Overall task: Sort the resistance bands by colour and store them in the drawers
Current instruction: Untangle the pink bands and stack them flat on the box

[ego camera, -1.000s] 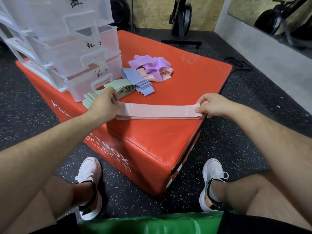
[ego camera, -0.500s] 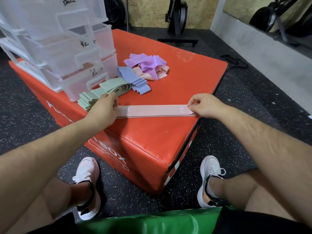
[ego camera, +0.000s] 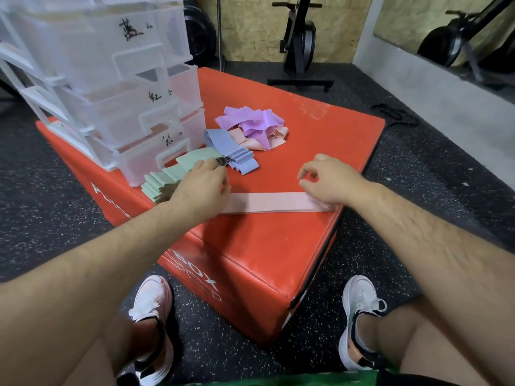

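Concerns the pink band; lies flat along the near edge of the red box, long axis running left to right, spanning from hand to hand; covered at its left end by the left hand, pinching or merely pressing not discernible; overhung at its right end by the right hand, fingers loosely curled, thumb and forefinger apart, holding nothing, heel seemingly resting on the band; judged ready for a fold end to end. Beyond: green bands, blue bands, a purple and pink heap; behind left, the drawers.
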The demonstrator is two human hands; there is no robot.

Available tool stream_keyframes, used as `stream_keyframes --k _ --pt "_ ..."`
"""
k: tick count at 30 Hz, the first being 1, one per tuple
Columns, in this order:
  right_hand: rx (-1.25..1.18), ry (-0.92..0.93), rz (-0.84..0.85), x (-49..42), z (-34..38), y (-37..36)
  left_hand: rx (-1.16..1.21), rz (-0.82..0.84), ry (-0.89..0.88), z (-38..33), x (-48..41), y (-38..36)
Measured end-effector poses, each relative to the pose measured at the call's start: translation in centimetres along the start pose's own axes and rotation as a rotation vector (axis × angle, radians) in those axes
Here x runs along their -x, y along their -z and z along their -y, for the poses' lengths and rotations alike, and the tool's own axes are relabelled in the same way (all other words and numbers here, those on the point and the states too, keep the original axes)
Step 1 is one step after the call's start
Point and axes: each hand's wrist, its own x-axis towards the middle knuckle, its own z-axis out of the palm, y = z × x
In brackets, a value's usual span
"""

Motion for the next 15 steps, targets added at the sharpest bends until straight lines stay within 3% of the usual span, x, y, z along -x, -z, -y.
stream_keyframes --k 6,15 --pt "-0.015 0.134 -0.024 -5.9 3.0 -1.7 0.038 0.000 -0.115 -3.2 -5.0 -0.9" --pt "0.145 0.194 0.007 -13.8 5.0 -4.1 0.113 0.098 0.044 -1.4 -10.7 -2.2"
